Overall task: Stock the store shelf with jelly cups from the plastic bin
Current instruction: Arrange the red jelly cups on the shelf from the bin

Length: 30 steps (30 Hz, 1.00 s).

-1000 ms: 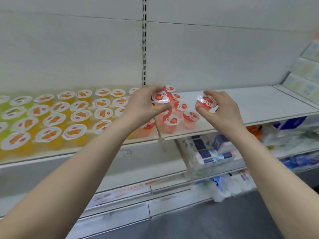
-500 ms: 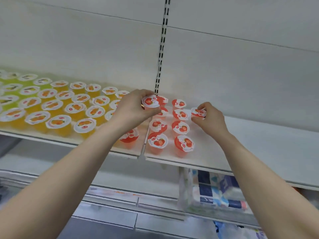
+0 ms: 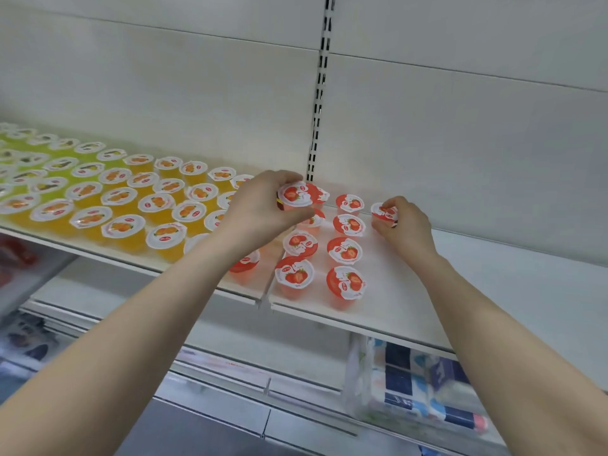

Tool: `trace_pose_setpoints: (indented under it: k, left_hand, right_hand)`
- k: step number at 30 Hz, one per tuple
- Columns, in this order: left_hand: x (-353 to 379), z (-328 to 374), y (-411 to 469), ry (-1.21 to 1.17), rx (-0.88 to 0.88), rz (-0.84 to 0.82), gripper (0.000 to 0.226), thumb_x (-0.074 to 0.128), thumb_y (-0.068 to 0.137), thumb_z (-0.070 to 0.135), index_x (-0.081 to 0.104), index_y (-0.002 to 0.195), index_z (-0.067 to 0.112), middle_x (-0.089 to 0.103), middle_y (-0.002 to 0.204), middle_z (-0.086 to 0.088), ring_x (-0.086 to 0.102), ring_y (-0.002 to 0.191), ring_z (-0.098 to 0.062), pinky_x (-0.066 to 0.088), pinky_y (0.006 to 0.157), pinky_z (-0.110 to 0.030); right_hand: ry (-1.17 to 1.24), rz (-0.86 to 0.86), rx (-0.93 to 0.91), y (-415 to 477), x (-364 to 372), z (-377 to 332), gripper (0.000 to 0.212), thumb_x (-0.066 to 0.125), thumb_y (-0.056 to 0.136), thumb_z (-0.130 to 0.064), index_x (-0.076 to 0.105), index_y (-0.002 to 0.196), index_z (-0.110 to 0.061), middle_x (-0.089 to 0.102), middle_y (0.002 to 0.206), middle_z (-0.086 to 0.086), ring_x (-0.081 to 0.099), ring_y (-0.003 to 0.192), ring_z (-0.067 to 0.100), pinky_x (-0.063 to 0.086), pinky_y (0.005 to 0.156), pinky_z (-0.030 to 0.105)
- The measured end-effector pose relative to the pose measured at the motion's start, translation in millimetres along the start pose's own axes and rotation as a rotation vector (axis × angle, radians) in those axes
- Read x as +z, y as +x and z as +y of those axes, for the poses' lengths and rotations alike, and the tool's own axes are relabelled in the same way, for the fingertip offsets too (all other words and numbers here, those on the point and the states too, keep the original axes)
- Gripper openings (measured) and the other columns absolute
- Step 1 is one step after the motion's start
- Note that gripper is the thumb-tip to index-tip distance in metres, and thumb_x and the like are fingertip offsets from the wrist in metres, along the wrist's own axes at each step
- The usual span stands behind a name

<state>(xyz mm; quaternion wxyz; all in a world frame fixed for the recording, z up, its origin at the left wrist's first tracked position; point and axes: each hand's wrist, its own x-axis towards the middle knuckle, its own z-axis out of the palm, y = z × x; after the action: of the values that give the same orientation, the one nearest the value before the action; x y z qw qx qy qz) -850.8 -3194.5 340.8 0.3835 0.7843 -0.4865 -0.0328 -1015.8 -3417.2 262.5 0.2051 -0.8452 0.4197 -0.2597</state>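
On the white shelf (image 3: 460, 281), just right of the rows of strawberry jelly cups (image 3: 345, 251), our right hand (image 3: 406, 227) pinches a red cup (image 3: 383, 212) at the back. Our left hand (image 3: 263, 207) grips a second cup (image 3: 295, 195), raised over the rows. Orange cups (image 3: 158, 205) and green cups (image 3: 19, 139) crowd the left, and our left forearm hides a few. We cannot read the lid print, as it is too small.

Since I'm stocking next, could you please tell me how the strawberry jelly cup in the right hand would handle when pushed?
Probably stiff: the right hand pinches the strawberry jelly cup without visible denting. Shelved neighbours taper toward their bases, so a high push might tip it. Likely light: a pinch seems enough.
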Motion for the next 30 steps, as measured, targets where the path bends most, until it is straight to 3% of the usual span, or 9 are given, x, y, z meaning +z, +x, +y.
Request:
trace_pose_setpoints:
  k: [4,7,11,15,20,30]
  left_hand:
    - [9.2,6.7,5.0,0.012,0.038,-0.011,0.059,0.076,0.077,0.043,0.057,0.130,0.025,0.060,0.127,0.005,0.057,0.111,-0.013,0.049,0.097,-0.035]
    - [23.6,17.3,11.9,0.008,0.072,-0.041,0.059,0.076,0.076,0.043,0.058,0.129,0.025,0.060,0.126,0.006,0.057,0.113,-0.011,0.046,0.098,-0.030]
    - [57.4,42.3,24.7,0.064,0.157,-0.117,0.054,0.075,0.074,0.043,0.060,0.123,0.025,0.062,0.119,0.006,0.056,0.110,-0.012,0.044,0.093,-0.027]
    - [100.2,56.8,35.2,0.237,0.271,-0.203,0.057,0.073,0.073,0.051,0.059,0.120,0.023,0.061,0.114,0.002,0.054,0.109,-0.019,0.043,0.091,-0.033]
    - [135.0,61.7,40.4,0.556,0.321,-0.245,0.065,0.064,0.074,0.065,0.056,0.124,0.025,0.061,0.120,0.003,0.047,0.118,-0.024,0.033,0.097,-0.041]
    - [144.6,61.7,41.3,0.652,0.293,-0.249,0.068,0.059,0.075,0.071,0.057,0.123,0.023,0.064,0.119,0.002,0.047,0.119,-0.025,0.031,0.098,-0.043]
  right_hand:
    - [-0.030,-0.056,-0.043,-0.6,-3.5,5.1,0.038,0.067,0.086,-0.027,0.056,0.121,-0.017,0.058,0.117,0.011,0.057,0.106,0.030,0.041,0.084,0.032]
    - [-0.089,-0.103,-0.127,-5.4,-16.1,12.5,0.050,0.067,0.086,-0.023,0.052,0.133,-0.018,0.052,0.132,0.009,0.051,0.119,0.026,0.038,0.095,0.030]
    - [-0.227,-0.059,-0.260,-15.7,-38.7,27.8,0.050,0.064,0.089,-0.018,0.050,0.137,-0.014,0.050,0.136,0.011,0.049,0.121,0.032,0.037,0.101,0.037]
    - [-0.345,-0.007,-0.302,-21.7,-56.1,44.3,0.047,0.063,0.091,-0.020,0.052,0.135,-0.012,0.052,0.133,0.014,0.051,0.115,0.036,0.043,0.097,0.047]
    - [-0.406,-0.004,-0.306,-26.0,-65.5,60.6,0.044,0.062,0.092,-0.020,0.053,0.134,-0.010,0.054,0.131,0.014,0.053,0.112,0.037,0.045,0.093,0.047]
    - [-0.397,-0.025,-0.316,-23.6,-65.2,61.6,0.044,0.059,0.093,-0.021,0.052,0.135,-0.010,0.054,0.133,0.013,0.052,0.116,0.036,0.044,0.094,0.046]
